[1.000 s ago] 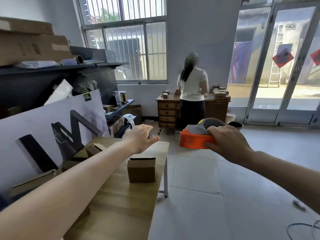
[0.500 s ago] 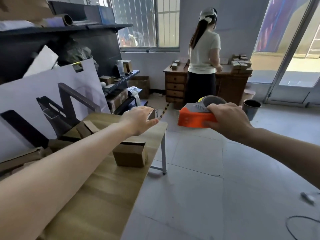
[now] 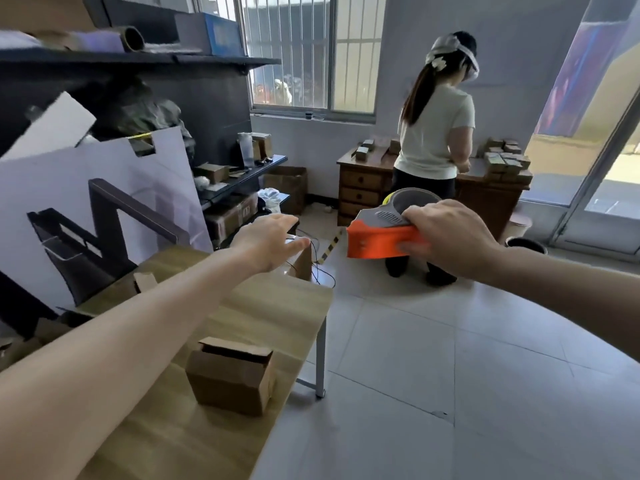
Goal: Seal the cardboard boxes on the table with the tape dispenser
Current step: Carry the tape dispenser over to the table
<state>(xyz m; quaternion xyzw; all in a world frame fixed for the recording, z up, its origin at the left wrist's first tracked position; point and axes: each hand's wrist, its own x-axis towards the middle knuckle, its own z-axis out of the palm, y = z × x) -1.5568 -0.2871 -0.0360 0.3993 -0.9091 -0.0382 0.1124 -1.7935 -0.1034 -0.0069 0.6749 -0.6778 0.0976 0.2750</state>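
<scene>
Nearest, a small cardboard box (image 3: 232, 375) stands on my wooden table (image 3: 194, 431) near its right edge, top flaps ajar and untaped. Farther along, my left hand (image 3: 268, 242), fingers straight and together, lies over the top of a second cardboard box (image 3: 305, 264) at the table's far corner. Right of it, above the floor, my right hand (image 3: 450, 237) grips the orange tape dispenser (image 3: 379, 239), fingers curled round its body. Beyond, a person (image 3: 436, 133) stands at a wooden desk (image 3: 360, 183).

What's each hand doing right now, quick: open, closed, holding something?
Left hand: open, fingers straight, over the far cardboard box; contact cannot be told.
Right hand: closed around the orange tape dispenser.
</scene>
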